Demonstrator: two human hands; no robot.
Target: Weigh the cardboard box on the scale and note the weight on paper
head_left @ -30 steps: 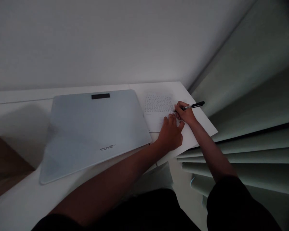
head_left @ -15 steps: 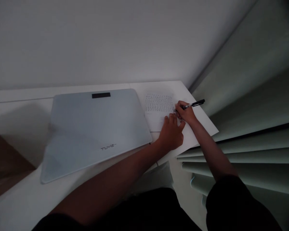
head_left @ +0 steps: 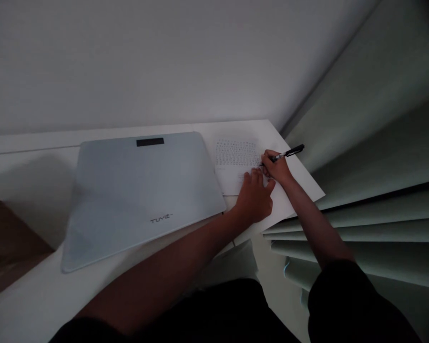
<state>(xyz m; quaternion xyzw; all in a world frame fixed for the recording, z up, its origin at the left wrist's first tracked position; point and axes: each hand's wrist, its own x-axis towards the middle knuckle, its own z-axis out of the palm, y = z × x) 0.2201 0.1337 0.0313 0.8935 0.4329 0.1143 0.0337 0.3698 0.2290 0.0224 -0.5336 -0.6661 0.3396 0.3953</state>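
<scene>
A white sheet of paper with several rows of handwriting lies at the right end of a white desk. My right hand grips a black pen, its tip touching the paper just below the written rows. My left hand lies flat on the paper's lower part, fingers spread and pressing it down, right beside my right hand.
A closed pale grey laptop lies left of the paper. A white wall stands behind the desk. Pale green curtain folds hang close on the right. A brown surface shows at the far left edge.
The pen's rear end has tipped slightly upward as my right hand shifts a little on the paper. My left hand stays in place.
</scene>
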